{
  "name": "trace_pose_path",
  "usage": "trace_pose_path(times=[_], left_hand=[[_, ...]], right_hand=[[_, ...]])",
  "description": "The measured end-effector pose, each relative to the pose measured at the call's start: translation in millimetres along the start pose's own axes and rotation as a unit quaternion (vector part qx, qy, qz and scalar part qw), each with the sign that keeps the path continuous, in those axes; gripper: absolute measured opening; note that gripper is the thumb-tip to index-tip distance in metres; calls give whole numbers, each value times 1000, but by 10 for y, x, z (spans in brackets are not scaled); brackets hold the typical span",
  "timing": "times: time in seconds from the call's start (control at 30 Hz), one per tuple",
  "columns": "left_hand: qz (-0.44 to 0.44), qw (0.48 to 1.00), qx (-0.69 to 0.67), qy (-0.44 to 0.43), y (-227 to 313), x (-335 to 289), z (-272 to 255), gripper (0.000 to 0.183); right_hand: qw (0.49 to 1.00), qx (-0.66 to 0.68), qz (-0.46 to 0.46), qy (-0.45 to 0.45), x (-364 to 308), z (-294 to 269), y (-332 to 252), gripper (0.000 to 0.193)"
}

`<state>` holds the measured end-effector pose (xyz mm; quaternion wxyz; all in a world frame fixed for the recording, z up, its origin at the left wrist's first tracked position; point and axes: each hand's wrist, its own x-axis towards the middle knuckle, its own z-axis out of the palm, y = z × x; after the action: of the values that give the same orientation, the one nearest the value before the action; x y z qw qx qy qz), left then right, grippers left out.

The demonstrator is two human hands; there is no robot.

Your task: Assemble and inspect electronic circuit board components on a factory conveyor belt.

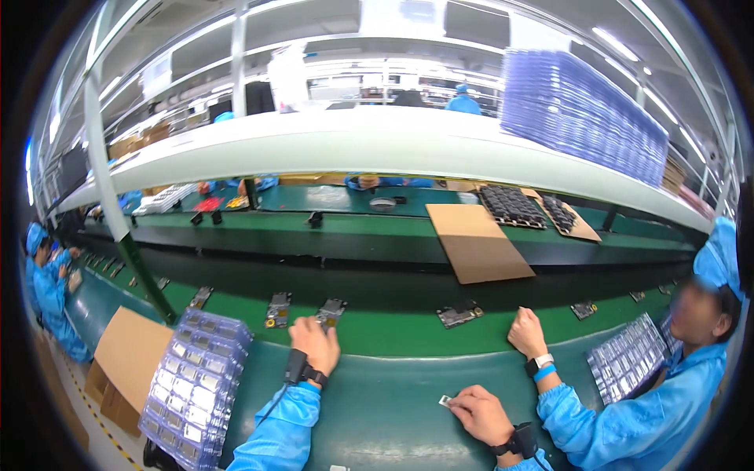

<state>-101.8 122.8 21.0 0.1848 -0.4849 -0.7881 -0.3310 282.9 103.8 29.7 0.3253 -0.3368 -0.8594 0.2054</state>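
No legible txt, nos. or signs in view.

My light-blue cloth left sleeve (279,432) looked creased; clear bluish compartmented plastic trays (196,381) shone glossily. The long tan cardboard sheet (475,251) looked matt, the dark rectangular circuit board (332,309) at my left hand (315,345) rough, the green tabletop (385,400) smooth.

The small flat piece (445,400) is white, the long smooth table (385,400) green, the left cloth sleeve (281,428) blue, the shiny plastic tray (194,385) pale purple.
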Motion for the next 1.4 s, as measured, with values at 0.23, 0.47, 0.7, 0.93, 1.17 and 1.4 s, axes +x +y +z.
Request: trace_pose_path(times=[0.23, 0.47, 0.7, 0.93, 1.17, 1.4], left_hand=[[-76, 997, 18, -23, -89, 3, 201, 47], [-47, 931, -358, 62, -60, -147, 63, 24], [-168, 785, -584, -123, 346, -871, -509, 23], [-100, 755, -556, -332, 610, -1243, -622, 25], [-78, 785, -526, -318, 634, -1321, -720, 22], [-169, 713, -551, -400, 713, -1333, -969, 21]], right_hand=[[997, -64, 8, -30, -72, -35, -4, 19], [995, -98, -21, -21, -56, 12, 26, 13], [1000, -14, -19, 2, 15, 25, -40, 15], [967, 233, 46, 88, 209, 189, -375, 12], [974, 221, -53, -21, 466, 434, -627, 17], [983, 136, -125, 18, 332, 359, -641, 30]])
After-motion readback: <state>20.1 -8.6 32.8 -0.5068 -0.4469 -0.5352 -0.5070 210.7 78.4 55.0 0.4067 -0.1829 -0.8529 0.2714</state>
